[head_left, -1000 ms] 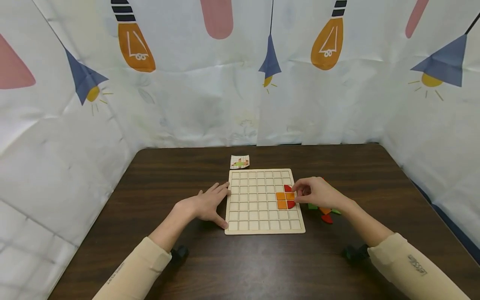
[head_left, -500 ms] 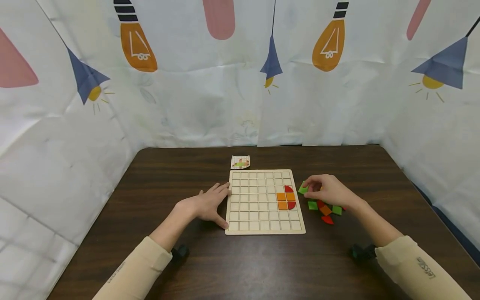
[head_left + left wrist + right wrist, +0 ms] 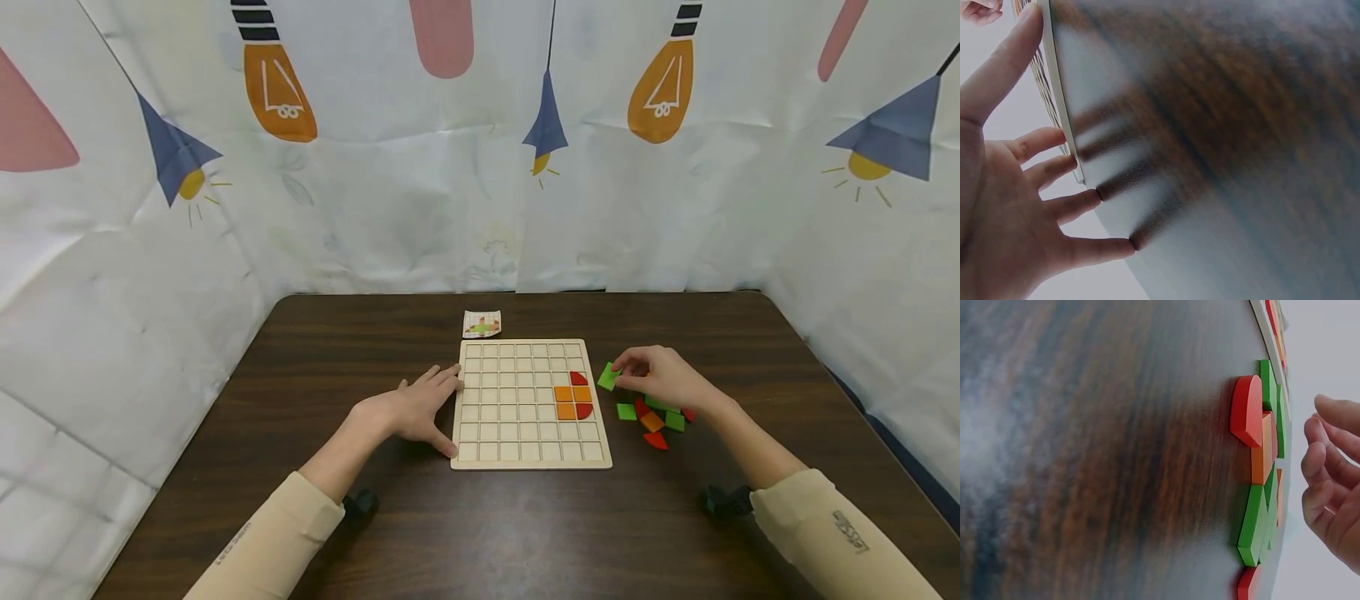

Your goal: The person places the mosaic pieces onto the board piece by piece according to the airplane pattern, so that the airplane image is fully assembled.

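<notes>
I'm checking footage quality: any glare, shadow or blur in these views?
Head: soft glare on the table in front of the board. Left wrist: dark streaks, shadow or reflection, extend from the left hand; wood grain blurred. Right wrist: pale glare at the left edge; coloured blocks crisper than the wood.

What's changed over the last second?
The right hand has moved rightward, away from the board, to a loose green square; whether it pinches that square is unclear. The left hand stays at the board's left edge; the orange squares on the board haven't moved.
</notes>
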Demonstrator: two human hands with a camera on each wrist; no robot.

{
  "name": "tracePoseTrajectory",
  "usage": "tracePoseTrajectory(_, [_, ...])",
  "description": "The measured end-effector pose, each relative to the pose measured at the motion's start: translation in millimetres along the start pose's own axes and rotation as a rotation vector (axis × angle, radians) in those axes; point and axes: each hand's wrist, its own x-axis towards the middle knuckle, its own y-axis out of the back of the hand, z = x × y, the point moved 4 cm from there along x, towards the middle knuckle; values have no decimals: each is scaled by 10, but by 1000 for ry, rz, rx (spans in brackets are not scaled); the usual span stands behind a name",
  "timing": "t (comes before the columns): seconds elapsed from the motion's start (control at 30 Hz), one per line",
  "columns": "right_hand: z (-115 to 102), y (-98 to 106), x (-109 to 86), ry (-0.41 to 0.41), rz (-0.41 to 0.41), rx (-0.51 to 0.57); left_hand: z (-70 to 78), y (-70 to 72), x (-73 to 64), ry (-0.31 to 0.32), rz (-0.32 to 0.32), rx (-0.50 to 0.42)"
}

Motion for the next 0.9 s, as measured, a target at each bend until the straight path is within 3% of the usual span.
tracePoseTrajectory(0.3, [68, 1, 61, -56, 52, -29, 20, 10, -22, -11, -3, -23])
tracePoseTrajectory(0.9, [107, -56, 169, -100, 48, -93, 20, 21, -42, -9, -1, -35])
